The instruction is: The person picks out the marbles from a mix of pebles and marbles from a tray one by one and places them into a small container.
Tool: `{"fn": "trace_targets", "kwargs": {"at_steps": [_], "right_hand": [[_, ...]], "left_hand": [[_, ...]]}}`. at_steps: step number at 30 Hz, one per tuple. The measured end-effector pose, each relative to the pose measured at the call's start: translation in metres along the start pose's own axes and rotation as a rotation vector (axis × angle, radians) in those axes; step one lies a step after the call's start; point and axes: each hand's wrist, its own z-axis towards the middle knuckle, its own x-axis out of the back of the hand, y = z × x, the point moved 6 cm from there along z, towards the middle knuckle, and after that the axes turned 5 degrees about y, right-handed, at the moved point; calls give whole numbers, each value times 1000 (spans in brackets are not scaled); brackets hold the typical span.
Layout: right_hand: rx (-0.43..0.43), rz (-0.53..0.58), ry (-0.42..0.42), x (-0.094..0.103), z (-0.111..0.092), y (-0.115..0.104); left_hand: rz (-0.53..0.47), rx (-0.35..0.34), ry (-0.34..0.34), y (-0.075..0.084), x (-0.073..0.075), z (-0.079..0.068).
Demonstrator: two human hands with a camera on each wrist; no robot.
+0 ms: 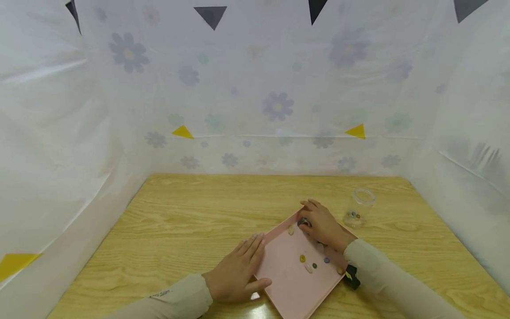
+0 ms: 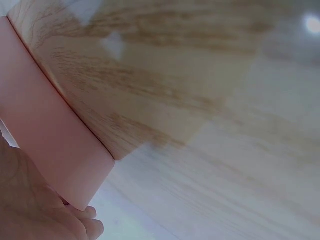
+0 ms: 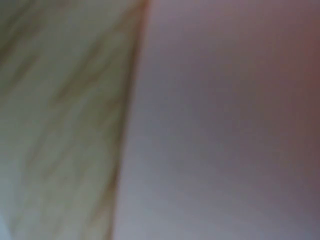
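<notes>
A square pink tray (image 1: 284, 283) lies turned cornerwise on the table. My left hand (image 1: 239, 268) rests against its left side, fingers straight along the rim and thumb reaching over the edge. In the left wrist view, the tray's outer wall (image 2: 55, 120) stands beside the palm. My right hand (image 1: 323, 226) is at the far corner inside the tray, with thumb and forefinger appearing to pinch a dark bead (image 1: 304, 222). Near them lies a pale oval bead (image 1: 291, 230). A yellow bead (image 1: 302, 258), a pink bead (image 1: 308, 268), a dark green bead (image 1: 314, 266) and a blue bead (image 1: 326, 260) lie lower down.
A clear jar (image 1: 354, 219) with several beads at its bottom stands right of the tray. A brownish bead (image 1: 340, 270) sits by the tray's right edge. The wood-grain table (image 1: 191, 212) is enclosed by pale flowered curtains (image 1: 247, 88). The right wrist view is blurred.
</notes>
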Motion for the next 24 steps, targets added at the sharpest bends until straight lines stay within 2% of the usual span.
{"fn": "trace_targets", "kwargs": {"at_steps": [7,12,20,24], "right_hand": [[6,1,3,3,-1,2],[8,42,12,12,-2,-1],[18,27,43,40,-4,-3],[13,24,112,63,-6,3]], "left_hand": [[6,-7,19,-1,-5,1],[9,-13,22,-2,-5,2],[-3,-2,-4,-2,-3,2],[-17,8,-19,-1,-4,1]]}}
